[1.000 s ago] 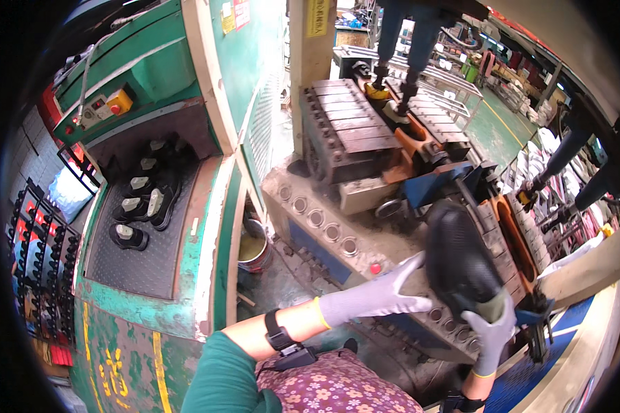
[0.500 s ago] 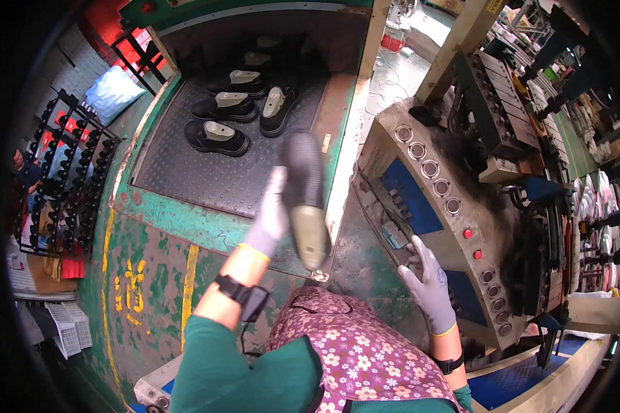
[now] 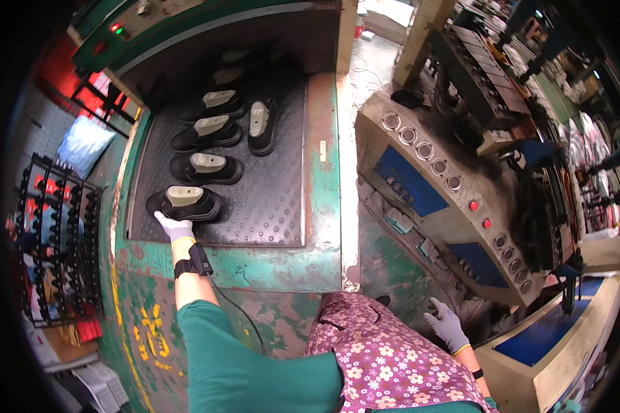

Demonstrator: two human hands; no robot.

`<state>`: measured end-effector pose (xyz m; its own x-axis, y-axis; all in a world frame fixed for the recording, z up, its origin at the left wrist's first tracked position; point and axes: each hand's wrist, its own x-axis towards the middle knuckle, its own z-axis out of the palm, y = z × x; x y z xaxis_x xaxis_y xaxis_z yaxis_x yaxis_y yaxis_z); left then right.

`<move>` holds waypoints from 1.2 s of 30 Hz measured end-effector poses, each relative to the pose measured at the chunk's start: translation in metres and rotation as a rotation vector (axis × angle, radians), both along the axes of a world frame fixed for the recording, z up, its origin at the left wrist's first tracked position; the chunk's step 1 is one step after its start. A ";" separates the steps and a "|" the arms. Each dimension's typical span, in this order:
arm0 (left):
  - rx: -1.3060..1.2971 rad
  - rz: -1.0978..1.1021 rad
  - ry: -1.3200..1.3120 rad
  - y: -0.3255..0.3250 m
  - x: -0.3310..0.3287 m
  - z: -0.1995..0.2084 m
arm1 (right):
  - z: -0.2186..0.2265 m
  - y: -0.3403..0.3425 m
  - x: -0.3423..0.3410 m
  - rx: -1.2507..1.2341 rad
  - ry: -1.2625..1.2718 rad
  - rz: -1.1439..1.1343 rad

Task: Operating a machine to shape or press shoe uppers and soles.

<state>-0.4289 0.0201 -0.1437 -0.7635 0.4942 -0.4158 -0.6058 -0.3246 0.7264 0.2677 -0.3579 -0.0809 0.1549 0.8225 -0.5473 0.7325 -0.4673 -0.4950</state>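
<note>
I find the left hand [image 3: 174, 227] touching the nearest shoe [image 3: 188, 205], grip unclear; right hand [image 3: 448, 328] spread. A hard push could knock the neighbouring shoe [image 3: 208, 169].

The premises are a footwear workshop. Black shoes [image 3: 203, 177] hold pale grey-green lasts [image 3: 207, 162]; a beige metal machine [image 3: 461, 224] carries round silver-rimmed dials [image 3: 424, 151].

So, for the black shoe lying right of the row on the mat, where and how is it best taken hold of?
Probably by the pale block in the black shoe, pinched across its long sides, coming from the near side and above: the block faces up, and bare mat lies in front.
</note>
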 end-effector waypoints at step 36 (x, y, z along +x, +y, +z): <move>0.559 -2.271 1.913 -0.315 0.709 0.039 | -0.228 -0.705 0.180 -0.237 -0.825 -2.190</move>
<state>0.2800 -0.2953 -0.1047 0.9494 0.1981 -0.2436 0.3088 -0.7290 0.6109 0.4477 -1.0628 -0.3086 0.5354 -0.8437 0.0393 -0.7963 -0.5198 -0.3096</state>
